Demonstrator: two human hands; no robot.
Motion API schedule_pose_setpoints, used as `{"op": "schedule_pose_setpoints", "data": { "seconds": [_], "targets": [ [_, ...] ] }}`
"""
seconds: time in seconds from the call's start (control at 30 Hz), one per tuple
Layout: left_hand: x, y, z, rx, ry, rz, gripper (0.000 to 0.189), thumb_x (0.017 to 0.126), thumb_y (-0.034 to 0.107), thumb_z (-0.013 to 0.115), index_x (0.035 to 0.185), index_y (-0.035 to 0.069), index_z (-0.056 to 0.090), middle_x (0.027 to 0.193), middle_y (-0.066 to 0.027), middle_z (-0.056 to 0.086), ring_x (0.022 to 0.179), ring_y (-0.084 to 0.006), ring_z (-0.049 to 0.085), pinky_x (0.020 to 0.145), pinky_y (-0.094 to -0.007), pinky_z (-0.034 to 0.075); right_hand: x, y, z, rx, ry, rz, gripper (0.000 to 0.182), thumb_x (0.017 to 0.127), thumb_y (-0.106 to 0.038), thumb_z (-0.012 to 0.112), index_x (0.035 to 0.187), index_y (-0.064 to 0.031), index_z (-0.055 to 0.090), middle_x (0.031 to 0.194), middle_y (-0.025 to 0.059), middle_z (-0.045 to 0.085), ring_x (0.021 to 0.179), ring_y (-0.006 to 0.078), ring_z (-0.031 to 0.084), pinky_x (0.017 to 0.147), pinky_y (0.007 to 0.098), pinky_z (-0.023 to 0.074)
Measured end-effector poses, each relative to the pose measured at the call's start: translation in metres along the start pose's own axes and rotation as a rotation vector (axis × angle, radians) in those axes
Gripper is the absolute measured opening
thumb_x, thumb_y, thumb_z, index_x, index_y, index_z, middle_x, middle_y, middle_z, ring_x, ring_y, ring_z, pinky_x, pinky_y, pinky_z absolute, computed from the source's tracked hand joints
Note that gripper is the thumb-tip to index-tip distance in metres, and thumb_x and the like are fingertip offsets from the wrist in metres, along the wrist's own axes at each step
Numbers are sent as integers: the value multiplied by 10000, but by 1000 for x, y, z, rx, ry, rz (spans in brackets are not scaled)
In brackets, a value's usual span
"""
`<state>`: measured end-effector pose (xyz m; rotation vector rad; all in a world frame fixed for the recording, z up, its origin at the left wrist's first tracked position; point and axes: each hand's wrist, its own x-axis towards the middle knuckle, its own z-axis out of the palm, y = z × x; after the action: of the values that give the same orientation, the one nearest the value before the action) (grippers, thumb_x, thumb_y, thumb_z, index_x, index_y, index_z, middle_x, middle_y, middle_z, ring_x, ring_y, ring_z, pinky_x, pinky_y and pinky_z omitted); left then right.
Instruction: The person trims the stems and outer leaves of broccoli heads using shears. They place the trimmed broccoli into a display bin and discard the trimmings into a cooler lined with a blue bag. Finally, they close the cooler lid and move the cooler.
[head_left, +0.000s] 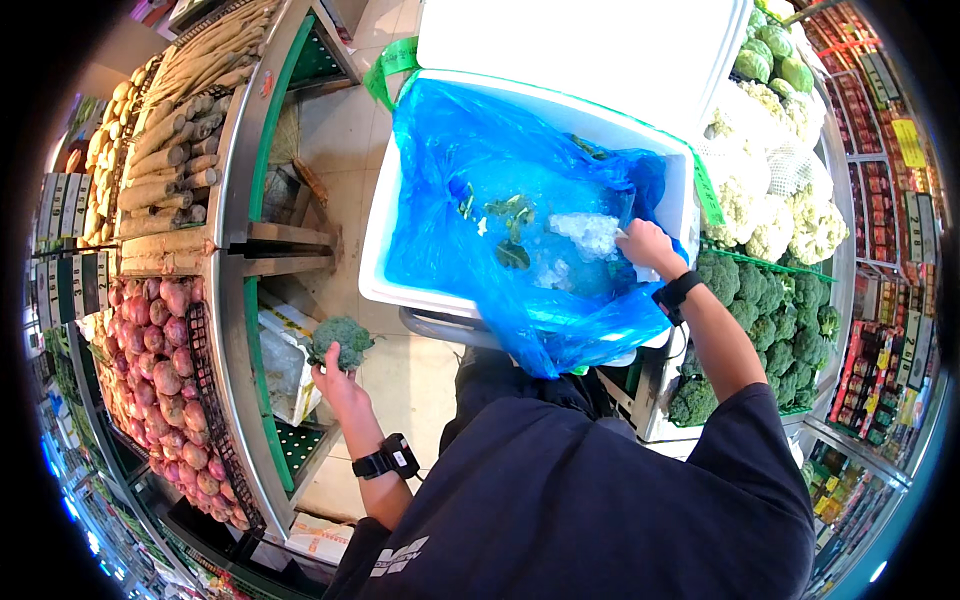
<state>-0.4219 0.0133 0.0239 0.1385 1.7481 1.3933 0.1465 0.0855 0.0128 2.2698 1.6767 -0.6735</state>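
In my left hand (343, 386) is a head of broccoli (342, 339), held upright over the floor, left of a white foam box (376, 259). My right hand (649, 246) reaches into that box, its fingers closed on a small pale item at the edge of a clump of crushed ice (585, 234). Whether this is a handle or a piece of ice is hidden by the fingers. A blue plastic bag (427, 225) lines the box and hangs over its near rim. Inside the bag lie loose green leaves (513, 253) in what looks like icy water.
The white foam lid (562, 37) stands open behind the box. To the right are broccoli heads (776, 315), cauliflowers (799, 217) and cabbages (772, 52). A metal-edged display stand (232, 330) on the left carries red onions (165, 375) and long brown roots (169, 157).
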Motion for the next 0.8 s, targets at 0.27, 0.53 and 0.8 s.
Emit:
{"op": "schedule_pose_setpoints", "data": {
  "seconds": [0.27,0.53,0.8],
  "targets": [
    [-5,4,6,-1,-33,21,602,788,178,773,1275,78,434,1246,-107,555,1131,-251,561,902,-404,466,34,-23,-40,1099,-451,137,368,939,-396,626,947,-43,726,647,-32,453,568,109,433,529,290,334],
    [-7,4,-12,41,15,59,561,796,185,763,1262,103,462,1243,-85,558,1123,-245,565,883,-410,473,83,12,-2,1547,-812,217,382,998,-415,488,990,-86,682,677,-19,530,544,115,485,457,298,359],
    [-11,2,-8,19,46,18,609,783,219,775,1280,91,447,1259,-91,552,1143,-251,558,885,-417,476,81,48,25,1768,-378,652,187,997,-248,491,933,-97,578,745,53,621,578,203,553,475,340,386]
  ]
}}
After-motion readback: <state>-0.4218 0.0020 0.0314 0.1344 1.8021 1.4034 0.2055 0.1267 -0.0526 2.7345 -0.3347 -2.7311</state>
